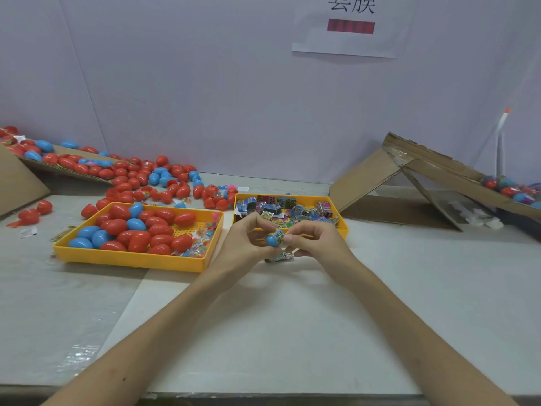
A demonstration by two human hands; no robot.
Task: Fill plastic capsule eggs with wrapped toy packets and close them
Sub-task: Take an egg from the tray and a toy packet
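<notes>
Worktop: pale, both forearms reach across it.
Left hand: fingers pinch a blue egg half.
Right hand: fingers pinch a printed toy packet sitting in the egg half's mouth.
Below hands: another packet on the worktop.
Left yellow tray: red and blue capsule eggs.
Right yellow tray: wrapped packets.
Far left: loose eggs scattered.
</notes>
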